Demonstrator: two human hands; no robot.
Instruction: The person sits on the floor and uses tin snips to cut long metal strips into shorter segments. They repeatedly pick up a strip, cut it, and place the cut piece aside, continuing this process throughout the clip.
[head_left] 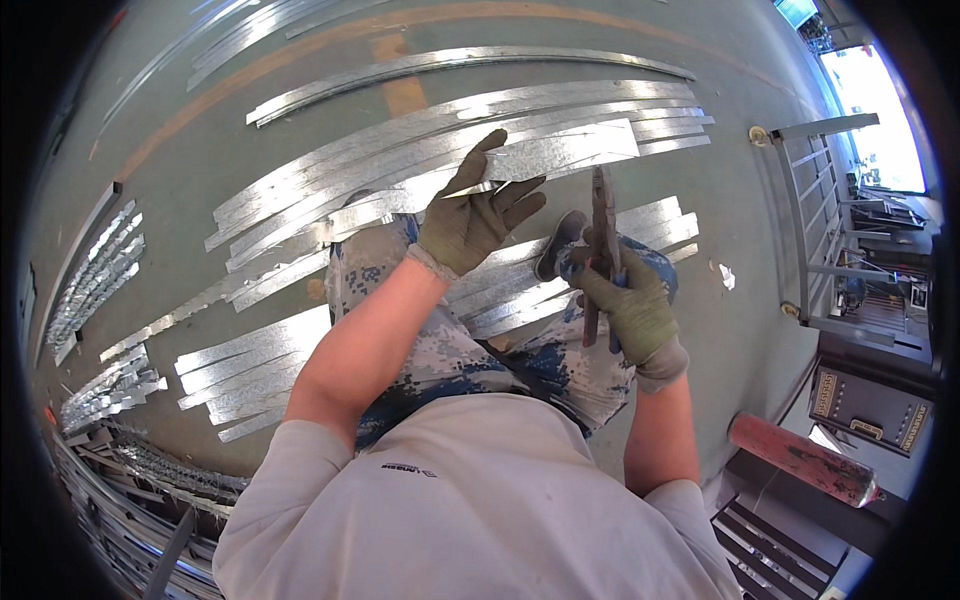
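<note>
A long shiny sheet-metal strip (pixel 570 150) lies across my gloved left hand (pixel 465 228), between the raised thumb and the fingers below. The strip's free end reaches to the right, beyond the fingertips. In my gloved right hand (pixel 635 300) is a dark pair of metal snips (pixel 603 215), its jaws pointing away from me, just below the strip's right end and apart from it. Parts of the blue-edged handles show around the glove. My knees, in camouflage trousers, are bent beneath both hands.
Several flat metal strips (pixel 330 185) lie on the floor ahead, with more (pixel 260 365) at the left. Bundled profiles (pixel 95 280) lie farther left. At the right stand a wheeled metal frame (pixel 815 200), a red cylinder (pixel 800 455) and a dark slatted rack (pixel 770 550).
</note>
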